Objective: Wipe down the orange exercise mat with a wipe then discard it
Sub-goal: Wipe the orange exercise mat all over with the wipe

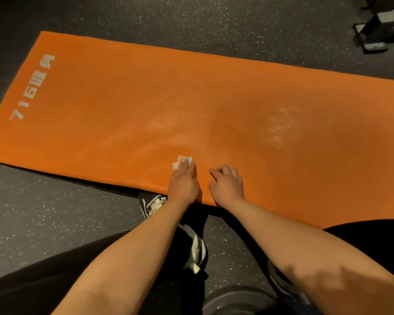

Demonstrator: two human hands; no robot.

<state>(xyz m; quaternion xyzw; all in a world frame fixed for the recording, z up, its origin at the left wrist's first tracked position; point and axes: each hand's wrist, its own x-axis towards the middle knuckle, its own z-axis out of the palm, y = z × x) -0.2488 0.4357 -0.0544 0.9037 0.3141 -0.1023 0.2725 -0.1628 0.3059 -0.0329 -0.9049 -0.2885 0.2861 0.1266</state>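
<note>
Left hand lies flat, fingers straight, pressing a small white wipe onto the orange mat; only the wipe's far corners show past the fingertips. Right hand is just beside it on the mat, fingers loosely curled, fingertips touching the surface of the mat, holding nothing. Both hands are near the mat's near edge, roughly mid-length.

Mat lies flat on the floor, long axis running left to right, and its right end is cut off by the frame. Shiny patches show on the mat beyond the hands. White print "716" plus characters runs along the left end.

Floor is dark with light speckles. A black shoe with white laces sits at the mat's near edge, toe tucked just under it, partly hidden by the left forearm. A black-and-white item lies between the forearms; cannot tell what it is. A dark round object is at the bottom edge. Dark gear with white panels stands top right, well apart from the mat.
</note>
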